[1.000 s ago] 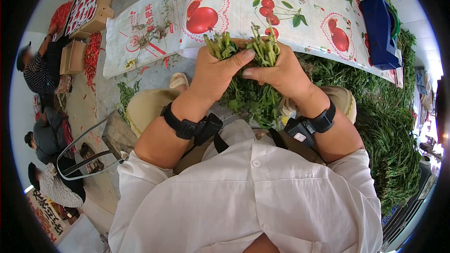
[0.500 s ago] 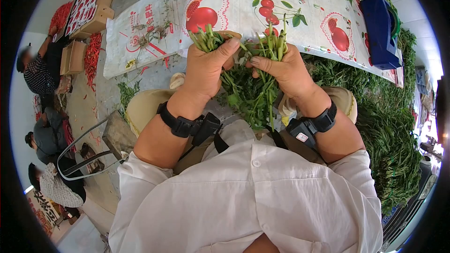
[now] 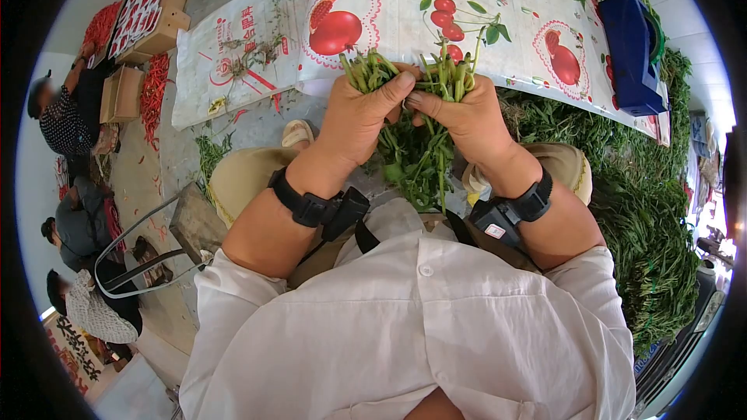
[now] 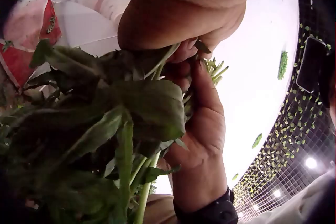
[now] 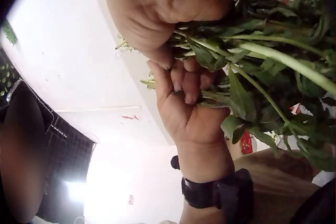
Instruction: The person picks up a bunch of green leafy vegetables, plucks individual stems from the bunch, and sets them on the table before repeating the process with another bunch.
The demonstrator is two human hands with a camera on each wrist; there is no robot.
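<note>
In the head view my left hand (image 3: 362, 113) grips one bundle of leafy green stems (image 3: 359, 74), its thumb laid across them. My right hand (image 3: 471, 113) holds another bundle of stems (image 3: 447, 78), the cut ends pointing up past the fingers. The two thumb tips almost meet between the bundles. Leaves (image 3: 416, 167) hang below both hands, over the gap between the knees. In the left wrist view broad leaves (image 4: 152, 111) fill the lower left and hide part of the grip. Pale stems (image 5: 283, 61) run out from the hand in the right wrist view.
A table with a fruit-print cover (image 3: 498, 39) stands ahead, bearing a blue tape dispenser (image 3: 629, 54). Heaped greens (image 3: 646, 241) lie to the right. A white sack (image 3: 233, 62) and a metal-framed stool (image 3: 198, 222) are on the left, with several people beyond.
Half a second ago the hands were farther apart, with the left bundle pulled leftward. Now they are close together again, thumbs nearly touching, each still gripping stems.
</note>
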